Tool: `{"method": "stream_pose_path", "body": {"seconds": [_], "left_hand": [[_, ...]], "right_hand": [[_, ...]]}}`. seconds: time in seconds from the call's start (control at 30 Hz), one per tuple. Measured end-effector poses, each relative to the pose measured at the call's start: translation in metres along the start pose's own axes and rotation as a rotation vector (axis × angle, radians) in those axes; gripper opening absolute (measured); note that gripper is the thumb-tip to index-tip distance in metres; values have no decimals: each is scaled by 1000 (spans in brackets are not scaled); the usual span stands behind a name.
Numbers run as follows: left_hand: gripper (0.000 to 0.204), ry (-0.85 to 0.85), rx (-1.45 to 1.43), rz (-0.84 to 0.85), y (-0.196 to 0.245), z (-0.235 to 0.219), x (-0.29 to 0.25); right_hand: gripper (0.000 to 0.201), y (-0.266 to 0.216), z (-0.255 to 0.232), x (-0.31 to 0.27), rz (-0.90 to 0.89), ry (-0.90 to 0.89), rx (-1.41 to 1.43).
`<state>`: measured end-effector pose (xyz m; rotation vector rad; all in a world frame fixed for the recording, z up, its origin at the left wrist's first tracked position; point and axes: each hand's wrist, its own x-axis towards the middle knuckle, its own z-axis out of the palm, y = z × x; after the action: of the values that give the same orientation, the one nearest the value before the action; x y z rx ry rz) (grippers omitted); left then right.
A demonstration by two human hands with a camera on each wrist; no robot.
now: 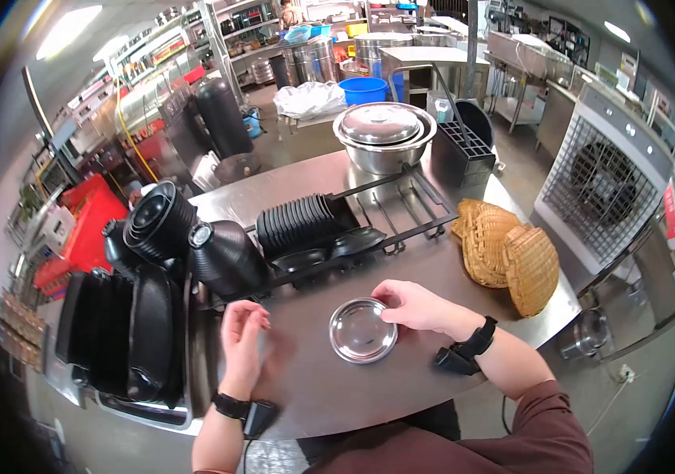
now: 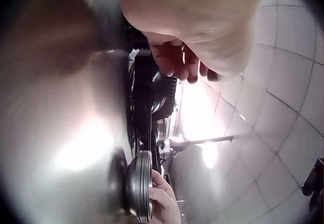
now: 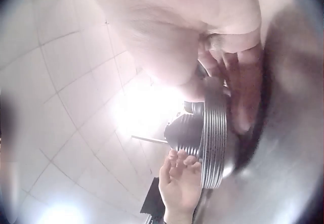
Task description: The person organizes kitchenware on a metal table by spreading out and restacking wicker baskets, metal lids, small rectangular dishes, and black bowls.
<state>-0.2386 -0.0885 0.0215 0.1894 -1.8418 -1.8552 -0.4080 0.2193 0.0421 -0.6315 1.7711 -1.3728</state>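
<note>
A stack of shallow round steel dishes (image 1: pixel 363 336) sits on the steel table (image 1: pixel 306 399) in front of me. Edge-on in the left wrist view, the nested dishes (image 2: pixel 144 186) show several close rims. My right hand (image 1: pixel 420 308) holds the stack at its far right side, thumb over the top rim. In the right wrist view its fingers (image 3: pixel 248 90) reach down the outside of the dishes (image 3: pixel 215 138). Left of the stack, my left hand (image 1: pixel 243 340) hovers apart from it with loosely bent fingers and nothing in them.
Behind the dishes stands a black rack (image 1: pixel 385 249) with a row of black dishes (image 1: pixel 298 225). Stacked black bowls (image 1: pixel 227 257) and long black trays (image 1: pixel 156 332) fill the left side. Woven baskets (image 1: pixel 531 268) lie right; a lidded steel basin (image 1: pixel 385 146) stands at the back.
</note>
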Motion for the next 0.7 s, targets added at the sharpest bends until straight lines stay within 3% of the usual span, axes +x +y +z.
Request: {"method": "stream_pose_path", "body": {"seconds": [0.1,0.17,0.2,0.27,0.33,0.43,0.53,0.6,0.63,0.7], "left_hand": [[20,-132,-130,-167,15,23,-7],[52,-346,-107,-219,23,29,-7],[69,-460,-86,-241,34,39,-9],[104,-611,-53,-194,31,53,-13],[129,-682,145,14,26,74,-19],[128,-570,172,67,16,98,-26],[121,-498,-26,10,21,114,-22],[114,-486,38,251,12,113,-15],[114,-480,48,249,10,111,-17],[116,-385,-98,84,8,108,-18]], "right_hand": [[42,4,4,2,-43,4,129],[42,4,6,3,-75,14,191],[41,5,5,4,-90,-20,364],[41,3,9,2,-104,-73,536],[41,1,17,-4,-55,-155,694],[45,9,33,-5,-86,-193,707],[45,8,34,-7,-117,-187,690],[46,9,33,-5,-100,-206,669],[46,9,34,-6,-100,-217,673],[49,6,33,-7,-11,-329,627]]}}
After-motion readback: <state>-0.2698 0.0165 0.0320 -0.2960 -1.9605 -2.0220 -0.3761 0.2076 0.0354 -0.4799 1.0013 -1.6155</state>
